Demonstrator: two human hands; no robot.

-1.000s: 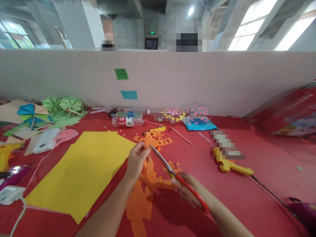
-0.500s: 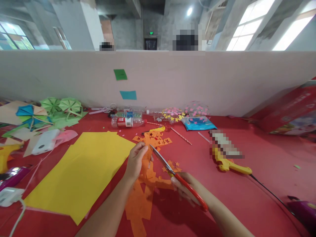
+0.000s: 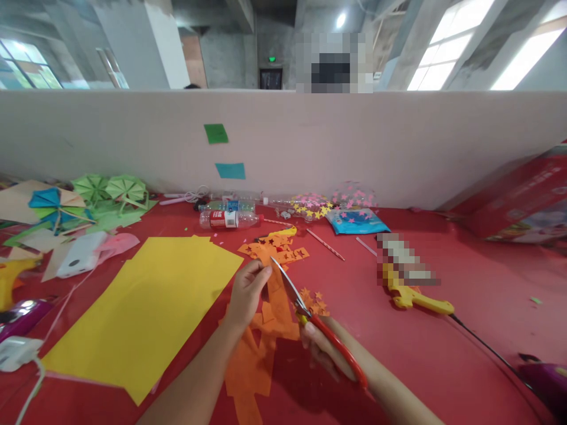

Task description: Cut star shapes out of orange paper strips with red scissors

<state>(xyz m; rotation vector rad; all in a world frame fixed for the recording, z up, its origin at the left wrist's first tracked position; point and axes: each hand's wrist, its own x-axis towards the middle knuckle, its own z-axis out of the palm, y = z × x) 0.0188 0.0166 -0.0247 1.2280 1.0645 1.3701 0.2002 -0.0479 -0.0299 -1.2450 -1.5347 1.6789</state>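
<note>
Above a heap of orange paper cuttings, my left hand (image 3: 247,289) has thumb and fingers pinched on a piece of orange paper, mostly hidden by the fingertips. My right hand (image 3: 325,348) grips the red handles of a pair of scissors (image 3: 341,349). Their blades point up and left, and the tips lie just right of my left fingertips. Beneath both hands spread orange scraps and strips (image 3: 250,369). Small orange stars (image 3: 314,302) lie just beyond the scissors. Farther back are orange strips with star-shaped holes (image 3: 292,255).
Yellow paper sheets (image 3: 146,313) cover the table to the left. A yellow glue gun (image 3: 420,301) with a black cord lies to the right. Plastic bottles (image 3: 225,219), a blue packet (image 3: 358,221) and a striped straw (image 3: 325,244) sit toward the white partition (image 3: 354,141).
My right hand and the scissors have shifted slightly left and down. My left hand has lowered a little, and an orange strip now shows between the hands.
</note>
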